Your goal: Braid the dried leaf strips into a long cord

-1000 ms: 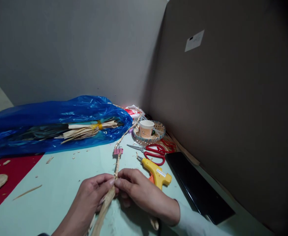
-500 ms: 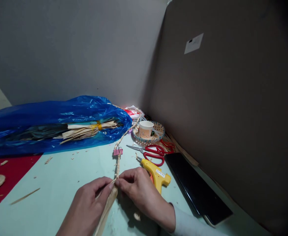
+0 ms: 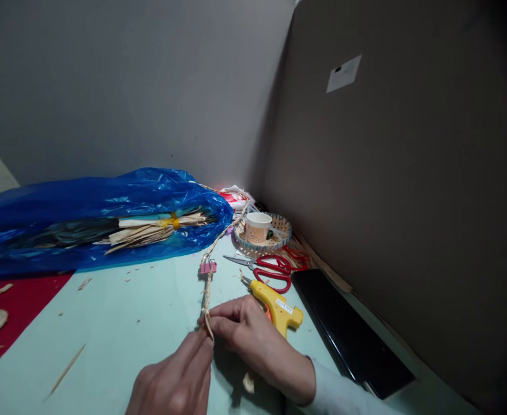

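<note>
A thin braid of pale dried fibre [image 3: 208,291] runs toward me from a pink binder clip [image 3: 209,267] on the table. At its near end my right hand [image 3: 253,340] pinches the braid between thumb and forefinger. Close below, my left hand [image 3: 177,374] is closed on a fibre strand [image 3: 210,327] that bends down from the braid; its fingertips are partly hidden. Just beyond my right hand lies a yellow glue gun [image 3: 277,302], with red-handled scissors [image 3: 274,271] behind it.
A blue plastic bag [image 3: 84,193] with bundled dried strips [image 3: 149,233] lies at the back left. A paper cup [image 3: 257,227] stands in a woven basket [image 3: 285,230]. To the right is a black phone-like slab [image 3: 348,328] beside the dark partition [image 3: 400,190].
My left hand has moved right and turned, its knuckles now facing up, bringing the strand across under the braid. My right hand keeps its pinch nearly in place. A loose sliver on the table has shifted.
</note>
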### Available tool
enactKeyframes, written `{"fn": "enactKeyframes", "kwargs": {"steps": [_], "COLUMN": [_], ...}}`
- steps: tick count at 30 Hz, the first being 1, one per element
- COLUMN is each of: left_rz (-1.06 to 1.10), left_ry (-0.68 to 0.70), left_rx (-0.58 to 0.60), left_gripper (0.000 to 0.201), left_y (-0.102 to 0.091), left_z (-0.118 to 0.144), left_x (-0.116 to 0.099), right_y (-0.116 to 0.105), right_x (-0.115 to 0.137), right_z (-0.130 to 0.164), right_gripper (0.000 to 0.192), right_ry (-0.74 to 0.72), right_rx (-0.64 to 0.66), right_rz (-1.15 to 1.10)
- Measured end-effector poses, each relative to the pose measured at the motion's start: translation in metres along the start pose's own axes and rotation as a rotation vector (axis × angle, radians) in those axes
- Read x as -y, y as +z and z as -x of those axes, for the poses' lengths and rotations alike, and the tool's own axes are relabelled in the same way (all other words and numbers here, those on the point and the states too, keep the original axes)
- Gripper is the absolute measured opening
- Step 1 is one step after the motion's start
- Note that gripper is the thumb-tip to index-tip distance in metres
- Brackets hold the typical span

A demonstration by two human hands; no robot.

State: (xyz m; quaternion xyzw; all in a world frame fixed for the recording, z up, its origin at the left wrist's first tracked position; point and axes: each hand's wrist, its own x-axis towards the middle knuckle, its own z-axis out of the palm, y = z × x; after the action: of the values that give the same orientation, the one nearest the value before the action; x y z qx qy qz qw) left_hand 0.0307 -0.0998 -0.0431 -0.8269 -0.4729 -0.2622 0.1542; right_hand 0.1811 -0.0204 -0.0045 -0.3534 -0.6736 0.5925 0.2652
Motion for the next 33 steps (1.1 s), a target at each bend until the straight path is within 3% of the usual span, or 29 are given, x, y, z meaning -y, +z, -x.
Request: {"fn": "enactKeyframes", "kwargs": {"steps": [4,7,9,13,15,18,20,27,33], "left_rz": [-0.164,-0.033,0.152,0.586,0.946,1.373,1.467,1.461,1.307], "left_ry": [0.143,0.06,-0.182,-0.815,-0.98,-0.976,-0.958,-0.991,-0.992], "left_rx": [-0.028,-0.028,0.041,0.15,0.169,0.226,0.282,0.393,0.456], "left_gripper": [0.033,0.026,0.021,0.019,0.031,0.041,0.048,0.043,0.03], "left_y": [0.0,-0.01,-0.018,-0.02,-0.013,-0.005,-0.003,-0.015,-0.014], "left_z": [-0.004,-0.013,-0.02,-0.032,-0.035,-0.037,-0.038,-0.044,-0.043], "left_x": [0.0,-0.002,-0.001,0.01,0.016,0.023,0.026,0.031,0.027], "right_y": [0.002,0.002,0.001,0.0,0.0,-0.001,-0.001,-0.002,0.001], "right_x": [-0.005,-0.008,-0.006,0.001,0.002,0.002,0.002,0.002,-0.002], "right_z": [-0.002,-0.002,-0.002,0.0,0.001,0.002,0.002,0.002,0.012], "right_gripper": [0.02,0.018,0.021,0.023,0.022,0.025,0.025,0.022,0.008], "right_ry": [0.019,0.008,0.002,0.002,0.002,-0.041,-0.064,-0.021,-0.016], "right_rx": [0.03,0.01,-0.002,-0.013,-0.01,0.028,0.039,0.05,-0.058], "right_rz": [-0.056,-0.077,-0.068,-0.047,-0.025,-0.017,-0.005,0.004,0.287]}}
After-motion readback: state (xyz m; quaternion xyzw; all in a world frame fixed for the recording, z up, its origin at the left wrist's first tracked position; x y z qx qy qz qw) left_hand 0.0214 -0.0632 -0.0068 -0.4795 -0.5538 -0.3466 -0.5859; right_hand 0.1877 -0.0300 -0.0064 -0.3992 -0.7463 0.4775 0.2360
